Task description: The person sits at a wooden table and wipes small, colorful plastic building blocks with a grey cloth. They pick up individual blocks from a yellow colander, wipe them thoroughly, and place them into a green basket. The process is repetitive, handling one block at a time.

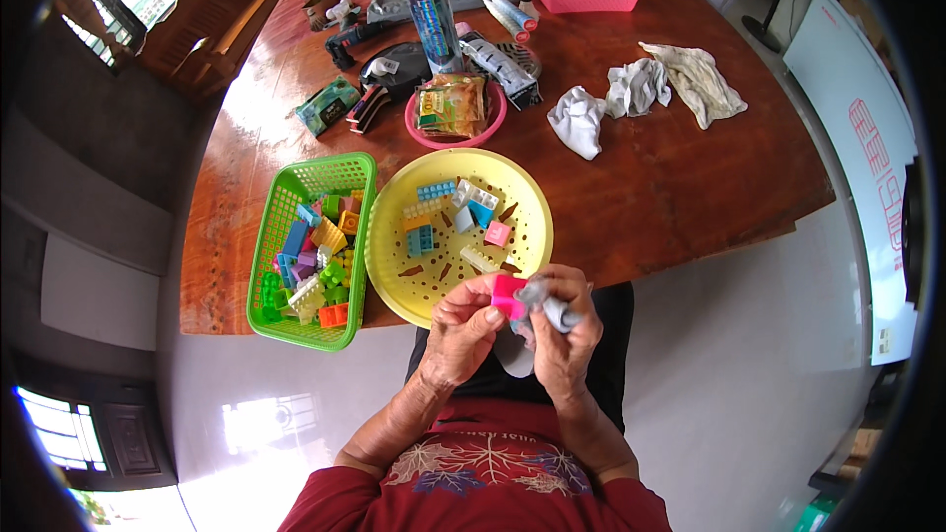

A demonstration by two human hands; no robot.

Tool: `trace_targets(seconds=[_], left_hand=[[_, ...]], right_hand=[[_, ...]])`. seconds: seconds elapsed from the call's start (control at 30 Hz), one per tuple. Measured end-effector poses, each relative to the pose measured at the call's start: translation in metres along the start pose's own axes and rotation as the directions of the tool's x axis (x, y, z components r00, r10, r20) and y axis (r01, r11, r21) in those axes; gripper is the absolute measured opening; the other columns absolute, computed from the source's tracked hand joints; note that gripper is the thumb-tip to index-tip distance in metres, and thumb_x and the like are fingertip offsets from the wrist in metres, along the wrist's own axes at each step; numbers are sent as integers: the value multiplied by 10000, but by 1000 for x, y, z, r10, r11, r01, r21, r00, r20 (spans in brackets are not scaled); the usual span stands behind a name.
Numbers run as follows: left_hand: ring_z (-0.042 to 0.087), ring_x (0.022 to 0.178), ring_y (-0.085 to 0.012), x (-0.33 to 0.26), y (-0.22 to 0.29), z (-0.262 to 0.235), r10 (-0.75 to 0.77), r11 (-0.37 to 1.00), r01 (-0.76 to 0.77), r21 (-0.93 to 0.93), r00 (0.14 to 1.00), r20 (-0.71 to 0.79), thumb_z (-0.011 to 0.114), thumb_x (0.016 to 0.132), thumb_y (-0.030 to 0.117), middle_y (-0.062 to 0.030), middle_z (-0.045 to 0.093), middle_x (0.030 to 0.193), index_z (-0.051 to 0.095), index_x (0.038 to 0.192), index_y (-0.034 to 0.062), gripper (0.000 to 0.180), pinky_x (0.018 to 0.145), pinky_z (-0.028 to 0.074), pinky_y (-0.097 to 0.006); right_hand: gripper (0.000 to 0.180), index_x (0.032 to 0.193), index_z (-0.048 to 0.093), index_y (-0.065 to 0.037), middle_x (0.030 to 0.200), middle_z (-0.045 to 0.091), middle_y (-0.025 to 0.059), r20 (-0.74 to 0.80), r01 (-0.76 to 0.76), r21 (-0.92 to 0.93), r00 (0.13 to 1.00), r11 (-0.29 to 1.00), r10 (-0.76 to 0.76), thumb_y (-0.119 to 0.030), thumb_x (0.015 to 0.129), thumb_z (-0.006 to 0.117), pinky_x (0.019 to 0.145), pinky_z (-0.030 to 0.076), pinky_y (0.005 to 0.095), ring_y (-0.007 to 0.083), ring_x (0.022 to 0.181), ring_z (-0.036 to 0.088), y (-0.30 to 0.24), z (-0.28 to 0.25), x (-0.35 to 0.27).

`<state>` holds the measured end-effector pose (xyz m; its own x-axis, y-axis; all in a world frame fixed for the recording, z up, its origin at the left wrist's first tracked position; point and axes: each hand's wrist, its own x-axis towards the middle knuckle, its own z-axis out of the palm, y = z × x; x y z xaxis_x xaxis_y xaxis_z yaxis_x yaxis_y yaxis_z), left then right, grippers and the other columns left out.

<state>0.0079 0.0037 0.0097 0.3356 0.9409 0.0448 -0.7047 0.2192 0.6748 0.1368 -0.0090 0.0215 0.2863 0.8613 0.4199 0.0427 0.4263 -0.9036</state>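
Pink toy brick (507, 296) is pinched in the left hand (461, 330). Right hand (564, 335) is closed around a grey cloth (548, 303) touching it. Yellowish packet (451, 104) lies in the pink dish (426, 131).

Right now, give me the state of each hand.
Left hand: closed on a pink block.
Right hand: closed on a grey cloth.

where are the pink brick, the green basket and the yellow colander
pink brick (507, 296), head view, on its top face between the hands
green basket (296, 180), head view, on its far rim
yellow colander (527, 199), head view, on the bare right part of its rim
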Motion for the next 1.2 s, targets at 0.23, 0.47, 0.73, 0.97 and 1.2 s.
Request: trace_targets(seconds=[0.23, 0.47, 0.73, 0.97, 1.2], left_hand=[[543, 1048, -158, -4, -7, 5, -21, 997, 24, 72, 999, -49, 579, 890, 109, -89, 578, 1141, 470, 1273, 12, 410, 946, 415, -314], [523, 1072, -162, 1, -6, 6, 38, 994, -48, -100, 995, -92, 504, 935, 147, -87, 561, 1143, 460, 1246, 23, 337, 943, 414, -319], [510, 1006, -109, -5, -5, -2, 17, 966, -4, 257, 999, -48, 530, 927, 141, -66, 558, 1100, 476, 1206, 8, 314, 898, 410, -270], [518, 999, -135, -5, -5, 6, 131, 883, -121, 454, 991, 8, 584, 868, 8, -85, 526, 1115, 496, 1063, 15, 213, 884, 429, -274], [527, 1004, -146, -6, -2, -7, 153, 911, -129, 391, 988, -30, 566, 875, 2, -111, 543, 1115, 501, 1065, 16, 201, 877, 447, -289]], right_hand=[[54, 937, 538, -14, 737, 544, 5, 53, -451, 371, 883, 812, 466, -16, 883, 536, 464, 375, 180, 21, 563, 466, 1, -3, 10], [257, 922, 615, -32, 969, 553, 101, 134, 207, -169, 974, 964, -185, 41, 685, 683, 697, 482, 290, 203, 846, 582, 9, -1, -3], [262, 890, 594, -31, 844, 545, 85, 59, 146, -269, 989, 952, -135, 56, 662, 690, 609, 456, 302, 198, 725, 559, 6, 1, 5], [305, 949, 538, -29, 802, 530, 81, 91, -95, -295, 988, 951, 126, 34, 682, 671, 604, 453, 330, 228, 680, 554, 14, -7, -4], [216, 900, 515, 1, 772, 565, 104, 335, -169, -329, 899, 929, 282, -34, 754, 671, 592, 465, 307, 184, 671, 581, 23, -24, -11]])
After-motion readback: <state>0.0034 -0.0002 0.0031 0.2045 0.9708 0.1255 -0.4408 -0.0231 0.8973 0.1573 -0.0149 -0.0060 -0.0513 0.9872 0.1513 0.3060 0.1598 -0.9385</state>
